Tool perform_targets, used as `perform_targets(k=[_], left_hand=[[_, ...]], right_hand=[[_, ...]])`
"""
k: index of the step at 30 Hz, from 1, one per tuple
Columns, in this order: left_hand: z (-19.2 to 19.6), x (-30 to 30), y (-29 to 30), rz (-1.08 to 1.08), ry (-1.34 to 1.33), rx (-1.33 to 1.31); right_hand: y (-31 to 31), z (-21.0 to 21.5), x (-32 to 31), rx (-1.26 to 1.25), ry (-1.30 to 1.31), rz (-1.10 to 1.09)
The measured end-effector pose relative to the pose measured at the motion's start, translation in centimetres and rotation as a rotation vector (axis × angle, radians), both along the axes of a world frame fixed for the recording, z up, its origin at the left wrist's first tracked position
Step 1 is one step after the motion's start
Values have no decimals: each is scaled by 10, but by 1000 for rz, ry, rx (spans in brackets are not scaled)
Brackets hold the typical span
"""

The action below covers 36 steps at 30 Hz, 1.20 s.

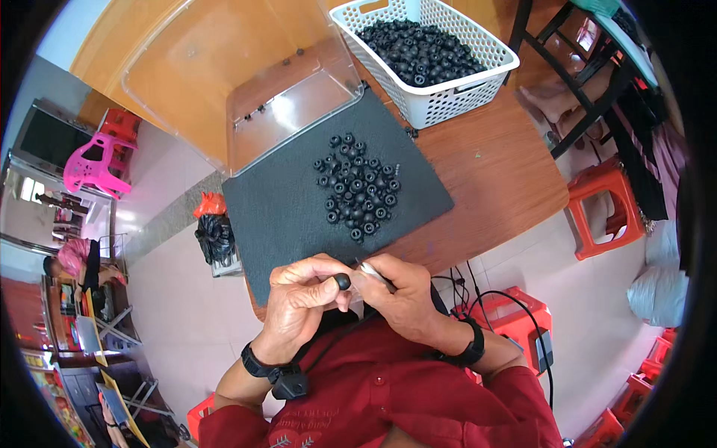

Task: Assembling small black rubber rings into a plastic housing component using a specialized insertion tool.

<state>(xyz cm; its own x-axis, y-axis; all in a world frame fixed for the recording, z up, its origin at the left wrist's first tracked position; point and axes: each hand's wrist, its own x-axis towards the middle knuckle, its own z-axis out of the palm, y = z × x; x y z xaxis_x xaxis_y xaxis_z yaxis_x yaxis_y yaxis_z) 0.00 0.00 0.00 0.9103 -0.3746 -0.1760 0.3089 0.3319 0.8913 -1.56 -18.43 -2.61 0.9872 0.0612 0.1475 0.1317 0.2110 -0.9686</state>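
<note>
My left hand (302, 295) pinches a small round black rubber-like part (343, 281) between thumb and fingers. Close beside it, my right hand (403, 291) grips a slim tool (387, 283), partly pale and partly dark; its kind is unclear because the fingers cover much of it. The hands meet just off the near edge of a dark mat (272, 209). A loose pile of similar black parts (358, 187) lies on that mat, farther away from me.
A white perforated basket (448, 104) full of black parts stands at the table's far side. Left of it, a clear plastic bin (183, 145) holds a few parts. Red stools (609, 205) flank the wooden table (515, 164). Black cables (515, 299) hang at the right.
</note>
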Motion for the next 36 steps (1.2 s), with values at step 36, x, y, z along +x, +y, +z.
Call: perform_targets(k=[36], left_hand=[[-16, 183, 22, 32, -595, 1098]], right_hand=[[-17, -15, 6, -3, 182, 33]])
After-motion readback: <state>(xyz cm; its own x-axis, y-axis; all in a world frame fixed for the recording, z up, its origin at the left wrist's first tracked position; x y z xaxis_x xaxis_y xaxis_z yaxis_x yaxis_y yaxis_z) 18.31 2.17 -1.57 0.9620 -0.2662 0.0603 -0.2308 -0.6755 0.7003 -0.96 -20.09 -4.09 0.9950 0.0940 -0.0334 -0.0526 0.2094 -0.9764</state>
